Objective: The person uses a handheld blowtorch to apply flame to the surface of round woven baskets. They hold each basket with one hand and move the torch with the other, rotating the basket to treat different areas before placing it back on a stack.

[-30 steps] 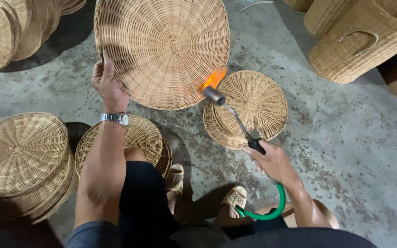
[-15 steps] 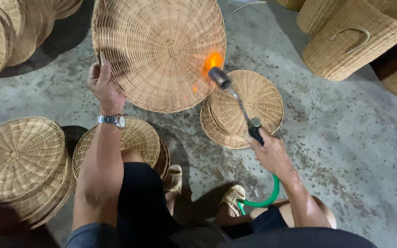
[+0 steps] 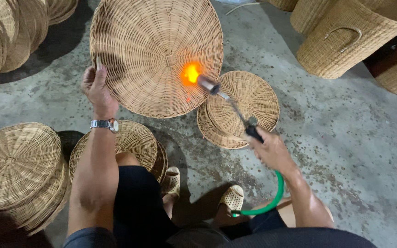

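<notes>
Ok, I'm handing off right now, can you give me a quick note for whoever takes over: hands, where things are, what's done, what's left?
Left hand: grips the left rim of the large round wicker tray, held tilted up off the concrete floor.
Right hand: holds the gas torch by its handle; green hose trails back past the sandalled feet.
Flame is on the tray's face, just right of its centre.
Round woven pieces sit in stacks: one under the torch, one by the left knee, one far left. Tall wicker baskets stand top right.
Which stacks are flamed and which are left: cannot tell.
</notes>
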